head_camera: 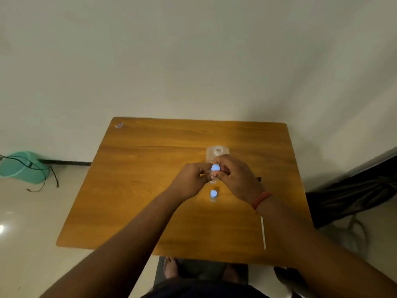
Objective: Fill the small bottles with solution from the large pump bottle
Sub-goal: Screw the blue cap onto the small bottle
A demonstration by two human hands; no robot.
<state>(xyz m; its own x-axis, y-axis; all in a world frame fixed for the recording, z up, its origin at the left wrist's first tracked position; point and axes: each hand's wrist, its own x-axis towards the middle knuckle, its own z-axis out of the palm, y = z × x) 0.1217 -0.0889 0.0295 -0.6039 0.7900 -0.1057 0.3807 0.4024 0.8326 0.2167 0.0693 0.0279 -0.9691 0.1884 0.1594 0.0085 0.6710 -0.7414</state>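
Small bottles are where we judge progress: one with a blue cap (213, 193) stands capped on the table (150, 168), just nearer us than the large clear bottle (218, 152). Our left hand (190, 179) and right hand (233, 176) meet in front of that large bottle, fingers pinched around a second small bottle (215, 168), at its blue cap. Whether either is filled we cannot tell. A thin white tube (263, 232) lies well right of the large bottle.

Plain home room, wooden table (150, 168), tiled floor (32, 222) (teal bucket (21, 166))
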